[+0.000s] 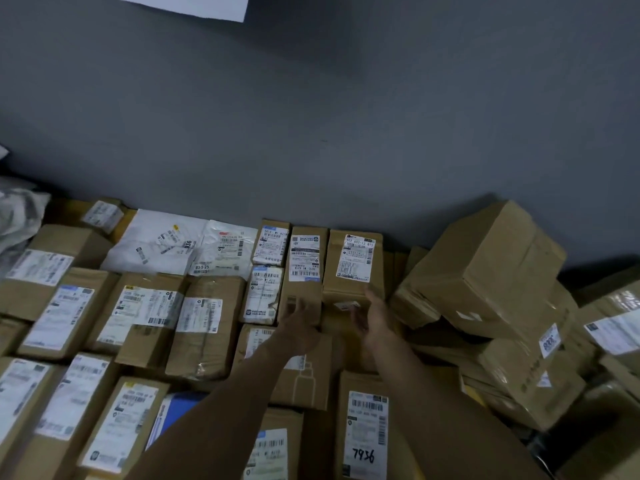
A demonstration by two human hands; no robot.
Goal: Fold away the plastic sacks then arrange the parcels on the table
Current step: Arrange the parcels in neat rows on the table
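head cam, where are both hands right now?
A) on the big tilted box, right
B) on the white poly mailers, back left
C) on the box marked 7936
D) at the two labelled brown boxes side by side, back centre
D: the left hand lies on the left brown box, and the right hand touches the lower edge of the right brown box.
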